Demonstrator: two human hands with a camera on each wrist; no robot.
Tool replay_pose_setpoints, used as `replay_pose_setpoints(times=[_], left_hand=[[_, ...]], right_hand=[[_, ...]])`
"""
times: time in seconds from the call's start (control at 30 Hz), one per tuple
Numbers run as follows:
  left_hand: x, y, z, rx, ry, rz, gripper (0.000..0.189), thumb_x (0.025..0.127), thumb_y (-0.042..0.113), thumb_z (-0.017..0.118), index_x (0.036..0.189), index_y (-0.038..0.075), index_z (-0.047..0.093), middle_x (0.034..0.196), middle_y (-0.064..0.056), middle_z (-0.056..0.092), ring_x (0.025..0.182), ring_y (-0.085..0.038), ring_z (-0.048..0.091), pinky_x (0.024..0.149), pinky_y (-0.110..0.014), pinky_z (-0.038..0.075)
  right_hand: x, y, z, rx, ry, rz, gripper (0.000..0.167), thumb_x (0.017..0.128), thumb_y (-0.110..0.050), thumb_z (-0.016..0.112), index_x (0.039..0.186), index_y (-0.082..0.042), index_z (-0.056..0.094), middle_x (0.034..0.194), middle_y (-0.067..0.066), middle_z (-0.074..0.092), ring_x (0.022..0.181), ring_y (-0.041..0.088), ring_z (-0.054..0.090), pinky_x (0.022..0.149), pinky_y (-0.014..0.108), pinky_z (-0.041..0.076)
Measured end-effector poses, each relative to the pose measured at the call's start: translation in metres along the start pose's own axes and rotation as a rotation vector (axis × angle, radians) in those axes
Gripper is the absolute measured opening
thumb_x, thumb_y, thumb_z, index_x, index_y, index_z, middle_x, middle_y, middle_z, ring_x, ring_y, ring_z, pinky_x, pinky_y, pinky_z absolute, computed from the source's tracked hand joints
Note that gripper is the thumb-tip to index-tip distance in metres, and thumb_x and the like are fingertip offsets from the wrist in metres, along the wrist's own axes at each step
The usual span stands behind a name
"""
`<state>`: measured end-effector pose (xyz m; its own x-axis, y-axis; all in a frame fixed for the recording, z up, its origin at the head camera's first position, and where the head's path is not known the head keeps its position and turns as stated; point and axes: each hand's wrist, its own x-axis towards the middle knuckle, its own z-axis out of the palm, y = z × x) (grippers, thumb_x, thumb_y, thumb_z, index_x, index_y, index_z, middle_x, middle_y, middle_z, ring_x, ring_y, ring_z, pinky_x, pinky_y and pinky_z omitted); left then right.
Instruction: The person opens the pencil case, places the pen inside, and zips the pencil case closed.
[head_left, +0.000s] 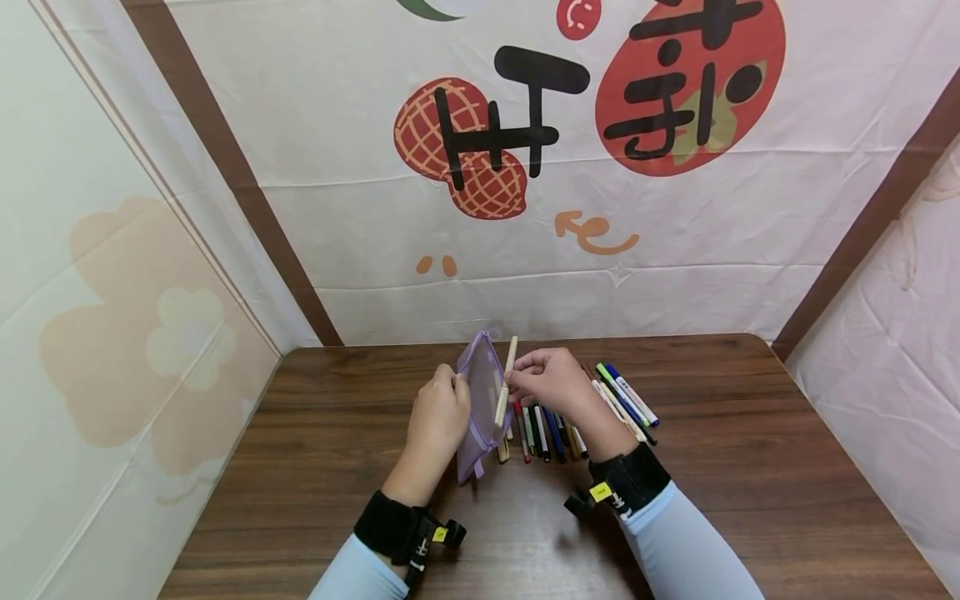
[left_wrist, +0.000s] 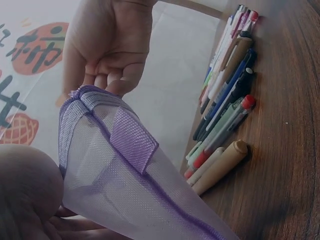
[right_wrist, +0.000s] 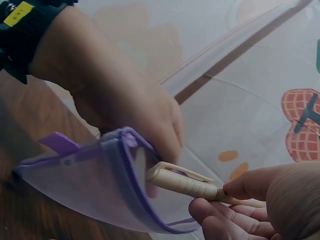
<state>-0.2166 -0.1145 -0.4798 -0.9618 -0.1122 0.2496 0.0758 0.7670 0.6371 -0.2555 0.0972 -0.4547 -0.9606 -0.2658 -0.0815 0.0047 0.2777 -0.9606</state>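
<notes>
A cream pen (right_wrist: 182, 184) with a clip is tilted at the mouth of a purple mesh pouch (left_wrist: 120, 175), its clip end pointing toward the opening; whether the tip of that end has crossed the rim is hard to tell. The right hand (head_left: 555, 382) pinches the pen between thumb and fingers. The left hand (head_left: 441, 410) grips the pouch by one side of its rim, its fingers curled around the edge. The pouch stands on its side with its mouth spread toward the right hand, and a purple fabric tab (left_wrist: 134, 140) juts from one edge.

Just beside the pouch, a row of pens (head_left: 551, 435) lies on the wood-grain tabletop (head_left: 337, 467), partly below the right hand. A tan pen (left_wrist: 222, 167) lies at the end of the row nearest the pouch, close to a clear pen with red ends (left_wrist: 227, 131). Farther right, beyond the right wrist, lie more pens, among them a marker with a bright green end (head_left: 613, 385) and one with a blue end (head_left: 630, 392).

Each wrist wears a black strap (head_left: 630, 479) below a light blue sleeve (head_left: 690, 546). Behind the tabletop hangs a pale cloth (head_left: 360, 233) printed with a red peanut shape (head_left: 487, 196) and black characters.
</notes>
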Motion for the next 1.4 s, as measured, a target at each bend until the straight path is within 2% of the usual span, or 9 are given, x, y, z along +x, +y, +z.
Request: replay_pose_setpoints(times=[0.13,0.47,0.57,0.67,0.87,1.07,1.2,1.4], left_hand=[[0.0,0.001,0.001,-0.015,0.014,0.0,0.025,0.117,0.019,0.052,0.106,-0.001,0.063,0.089,-0.021,0.073,0.076,-0.036,0.071,0.068,-0.052,0.059],[-0.002,0.004,0.003,-0.046,-0.051,-0.003,0.026,0.118,0.019,0.049,0.111,-0.002,0.062,0.084,-0.015,0.067,0.067,-0.026,0.062,0.059,-0.038,0.051],[-0.001,0.005,0.003,-0.04,-0.049,0.002,0.025,0.118,0.018,0.05,0.109,-0.002,0.061,0.085,-0.015,0.067,0.069,-0.026,0.063,0.061,-0.04,0.053],[0.0,0.003,0.003,-0.032,-0.041,-0.003,0.025,0.118,0.018,0.05,0.106,-0.001,0.06,0.086,-0.017,0.069,0.073,-0.03,0.066,0.066,-0.046,0.056],[0.002,-0.001,0.002,-0.024,-0.027,-0.008,0.025,0.118,0.019,0.05,0.106,-0.001,0.06,0.088,-0.02,0.07,0.078,-0.036,0.071,0.075,-0.054,0.062],[0.005,-0.005,0.001,-0.012,-0.02,-0.01,0.024,0.117,0.019,0.051,0.104,0.001,0.059,0.087,-0.021,0.071,0.083,-0.04,0.073,0.079,-0.059,0.061],[0.005,-0.006,0.0,-0.005,-0.014,-0.018,0.024,0.117,0.02,0.051,0.103,0.002,0.059,0.088,-0.022,0.071,0.084,-0.043,0.074,0.079,-0.06,0.061],[0.004,-0.006,-0.003,0.02,-0.015,-0.014,0.026,0.117,0.022,0.051,0.099,0.004,0.055,0.082,-0.021,0.067,0.077,-0.04,0.071,0.071,-0.059,0.06]], right_hand=[[0.0,0.003,0.007,-0.039,-0.009,0.01,0.025,0.106,-0.018,0.081,0.122,0.001,0.08,0.102,0.012,0.088,0.076,0.018,0.083,0.081,0.052,0.071],[-0.005,0.005,0.017,-0.086,-0.086,-0.031,0.035,0.108,-0.015,0.076,0.137,0.005,0.077,0.101,0.015,0.087,0.081,0.022,0.085,0.076,0.04,0.071],[-0.007,0.004,0.016,-0.098,-0.105,-0.041,0.036,0.108,-0.015,0.075,0.139,0.004,0.076,0.104,0.016,0.087,0.085,0.026,0.086,0.08,0.045,0.071],[-0.007,0.003,0.011,-0.116,-0.095,-0.046,0.033,0.109,-0.015,0.074,0.135,0.003,0.079,0.104,0.016,0.087,0.086,0.027,0.087,0.083,0.05,0.071],[-0.007,0.002,-0.011,-0.193,-0.025,-0.029,0.026,0.111,-0.018,0.073,0.126,0.002,0.081,0.106,0.018,0.086,0.09,0.035,0.086,0.085,0.051,0.071],[-0.007,0.005,-0.044,-0.227,0.003,0.008,0.029,0.113,-0.023,0.072,0.129,-0.001,0.08,0.111,0.018,0.085,0.098,0.037,0.086,0.091,0.053,0.07],[-0.009,0.008,-0.069,-0.273,0.017,0.021,0.033,0.115,-0.028,0.069,0.133,-0.002,0.078,0.115,0.02,0.084,0.102,0.039,0.084,0.093,0.053,0.069],[-0.013,0.015,-0.103,-0.379,0.074,0.05,0.039,0.116,-0.033,0.065,0.139,-0.003,0.076,0.128,0.023,0.082,0.109,0.038,0.083,0.098,0.052,0.066]])
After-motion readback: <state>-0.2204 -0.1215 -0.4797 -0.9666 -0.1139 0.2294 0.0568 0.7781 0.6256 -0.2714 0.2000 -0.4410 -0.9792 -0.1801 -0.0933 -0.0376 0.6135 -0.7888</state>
